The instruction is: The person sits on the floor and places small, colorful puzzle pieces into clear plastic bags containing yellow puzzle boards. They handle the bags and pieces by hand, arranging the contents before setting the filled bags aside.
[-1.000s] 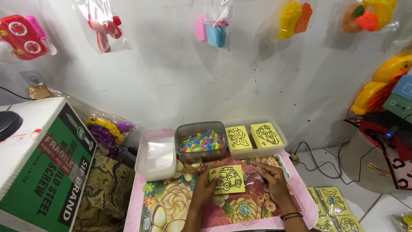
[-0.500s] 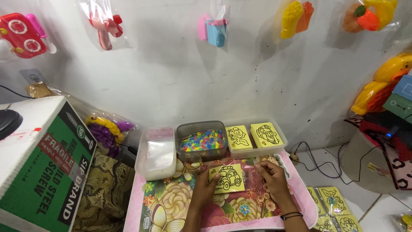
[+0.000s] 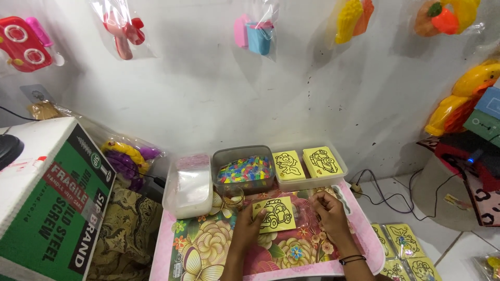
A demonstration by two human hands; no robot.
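Yellow card beside left hand fingertips

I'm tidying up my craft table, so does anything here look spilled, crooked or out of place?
Nothing looks spilled or damaged. The yellow card with a car outline lies slightly tilted on the floral mat, with the left hand on its edge. More yellow cards lie loose on the floor, to the right of the mat.

Both forearms reach forward from the bottom edge, close together and roughly parallel. The left hand lies palm down, fingers stretched forward and slightly spread. The right hand is curled, its fingers bent inward toward the thumb, with a dark band around the wrist behind it.
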